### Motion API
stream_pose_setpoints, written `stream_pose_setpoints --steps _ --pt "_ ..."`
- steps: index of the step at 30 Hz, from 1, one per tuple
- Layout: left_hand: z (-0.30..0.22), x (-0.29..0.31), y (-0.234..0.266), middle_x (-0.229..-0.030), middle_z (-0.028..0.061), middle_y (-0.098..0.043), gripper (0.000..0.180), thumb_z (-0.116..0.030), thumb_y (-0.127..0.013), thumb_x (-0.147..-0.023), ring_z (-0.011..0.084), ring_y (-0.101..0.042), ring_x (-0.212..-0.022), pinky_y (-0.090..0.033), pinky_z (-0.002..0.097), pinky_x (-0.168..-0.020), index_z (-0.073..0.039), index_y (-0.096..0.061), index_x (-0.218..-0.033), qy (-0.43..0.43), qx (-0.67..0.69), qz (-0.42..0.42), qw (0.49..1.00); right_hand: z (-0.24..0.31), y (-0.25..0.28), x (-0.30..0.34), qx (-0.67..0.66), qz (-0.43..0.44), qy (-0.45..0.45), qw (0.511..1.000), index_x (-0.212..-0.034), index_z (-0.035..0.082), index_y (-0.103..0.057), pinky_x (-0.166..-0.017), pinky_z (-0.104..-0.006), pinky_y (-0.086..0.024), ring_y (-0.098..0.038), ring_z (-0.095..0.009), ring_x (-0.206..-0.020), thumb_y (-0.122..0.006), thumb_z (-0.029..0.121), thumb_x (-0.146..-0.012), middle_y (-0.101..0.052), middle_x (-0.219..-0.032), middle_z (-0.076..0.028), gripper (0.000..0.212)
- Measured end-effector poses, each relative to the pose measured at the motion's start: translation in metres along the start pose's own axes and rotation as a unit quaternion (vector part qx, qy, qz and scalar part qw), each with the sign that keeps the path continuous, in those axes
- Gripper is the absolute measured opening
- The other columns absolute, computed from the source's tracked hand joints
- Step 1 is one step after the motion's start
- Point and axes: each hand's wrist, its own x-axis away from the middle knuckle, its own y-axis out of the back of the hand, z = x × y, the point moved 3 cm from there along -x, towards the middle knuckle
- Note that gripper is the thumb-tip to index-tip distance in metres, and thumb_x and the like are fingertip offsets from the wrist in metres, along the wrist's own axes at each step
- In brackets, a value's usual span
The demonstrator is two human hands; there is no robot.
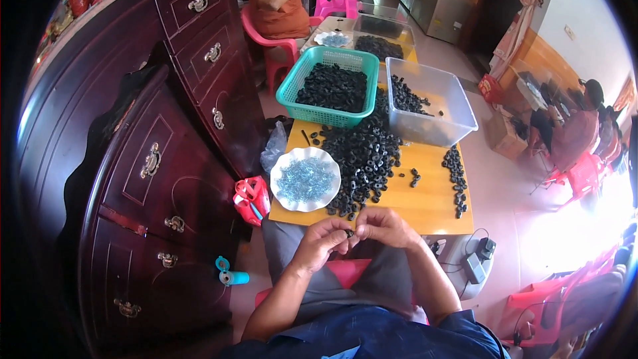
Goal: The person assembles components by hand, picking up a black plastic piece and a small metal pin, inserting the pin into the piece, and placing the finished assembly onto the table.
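Observation:
My left hand [321, 242] pinches a small black ring-like part [349, 233] just off the near edge of the yellow table [425, 209], above my lap. Fingertips of my right hand [389, 227] are pressed together right beside that part; anything between them is too small to make out. In front of my hands spreads a heap of black ring-like parts [365, 163]. To its left stands a white scalloped plate [304, 206] holding many thin, shiny, bluish-clear pieces [306, 179].
Behind the heap are a green basket [322, 117] full of black parts and a clear plastic bin [432, 134] with some inside. A row of black parts [457, 186] lies rightward. Dark drawers [159, 193] flank my left. A person in orange [282, 10] sits at the far end.

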Motion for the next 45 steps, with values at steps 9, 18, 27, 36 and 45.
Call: stream_pose_setpoints --steps 9,18,27,36,45 --pt "0.01 -0.001 0.007 -0.085 0.0027 -0.063 0.012 -0.01 -0.062 -0.094 0.0096 -0.059 -0.067 -0.048 0.0218 -0.062 -0.005 -0.06 -0.105 0.025 0.02 -0.001 0.999 -0.02 0.1 0.018 0.46 -0.388 -0.023 0.798 -0.089 0.008 -0.068 -0.065 -0.0389 -0.054 -0.069 -0.029 -0.073 -0.067 0.018 -0.085 -0.069 -0.08 -0.014 0.011" --pt "0.008 -0.012 0.017 -0.096 0.0084 -0.063 0.017 -0.011 -0.062 -0.094 0.0115 -0.061 -0.07 -0.055 0.0237 -0.062 -0.001 -0.059 -0.108 0.003 0.035 -0.013 0.999 -0.034 0.143 0.015 0.492 -0.435 -0.049 0.753 -0.095 0.011 -0.07 -0.076 -0.0441 -0.052 -0.066 -0.035 -0.086 -0.061 0.02 -0.085 -0.068 -0.09 -0.014 0.015" --pt "0.013 -0.007 0.017 -0.093 0.006 -0.066 0.016 -0.008 -0.061 -0.094 0.0114 -0.062 -0.069 -0.051 0.0227 -0.062 -0.002 -0.061 -0.109 0.033 0.042 -0.036 0.998 -0.031 0.146 -0.004 0.552 -0.391 -0.13 0.725 -0.102 0.012 -0.072 -0.08 -0.0431 -0.053 -0.067 -0.034 -0.09 -0.066 0.023 -0.084 -0.068 -0.095 -0.014 0.022" --pt "-0.001 0.009 0.024 -0.09 0.0096 -0.062 0.015 -0.006 -0.061 -0.092 0.012 -0.057 -0.065 -0.052 0.0248 -0.058 -0.001 -0.059 -0.106 -0.021 0.019 -0.072 0.997 -0.051 0.137 -0.048 0.609 -0.328 -0.118 0.713 -0.086 0.007 -0.068 -0.075 -0.0458 -0.054 -0.067 -0.035 -0.087 -0.059 0.024 -0.083 -0.068 -0.09 -0.015 0.02" --pt "0.012 -0.014 0.009 -0.089 0.0071 -0.062 0.014 -0.007 -0.061 -0.093 0.0112 -0.059 -0.066 -0.054 0.0248 -0.058 -0.003 -0.058 -0.106 0.003 0.011 -0.05 0.999 -0.028 0.152 -0.01 0.561 -0.394 -0.113 0.719 -0.09 0.007 -0.065 -0.072 -0.0465 -0.053 -0.067 -0.035 -0.08 -0.057 0.017 -0.08 -0.068 -0.083 -0.014 0.017"
